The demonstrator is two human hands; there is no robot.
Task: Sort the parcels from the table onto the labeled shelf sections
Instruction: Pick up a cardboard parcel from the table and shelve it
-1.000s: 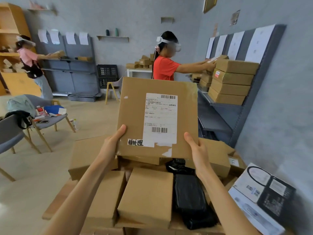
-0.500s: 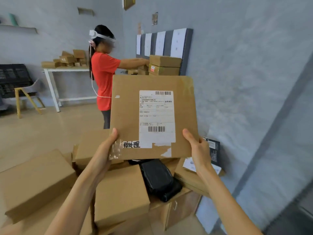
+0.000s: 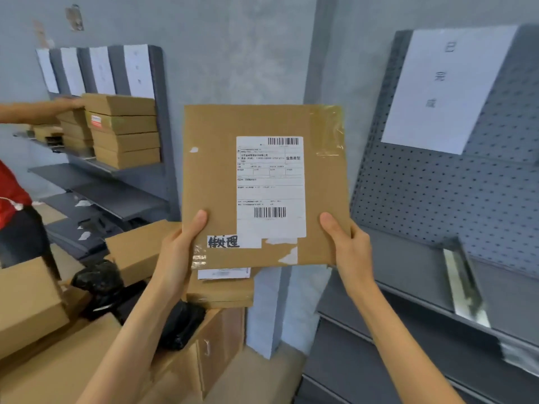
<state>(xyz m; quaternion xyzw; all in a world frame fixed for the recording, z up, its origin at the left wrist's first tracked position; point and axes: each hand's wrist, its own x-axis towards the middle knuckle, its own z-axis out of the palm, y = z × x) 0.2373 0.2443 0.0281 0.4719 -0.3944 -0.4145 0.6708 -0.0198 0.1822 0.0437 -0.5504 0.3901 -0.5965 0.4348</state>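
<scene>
1. I see the flat cardboard parcel (image 3: 233,176) held upright in mid-air, face toward me, between both hands — above the heap of parcels on the desk (image 3: 224,339).
2. My left hand (image 3: 178,252) grips the parcel's lower left corner, thumb laid up the front face beside a handwritten sticker (image 3: 224,242); the fingers are hidden behind the cardboard.
3. My right hand (image 3: 347,249) grips the lower right corner, thumb on the front, fingers wrapped behind.
4. A white shipping label (image 3: 271,185) sits on the parcel's front, just between the two thumbs and above them.
5. Right of the parcel stands a grey pegboard shelf (image 3: 437,205) carrying a white paper sign (image 3: 443,88).
6. At left, another shelf (image 3: 96,170) holds stacked boxes (image 3: 122,129) — another person's arm (image 3: 32,110) reaches to them.
</scene>
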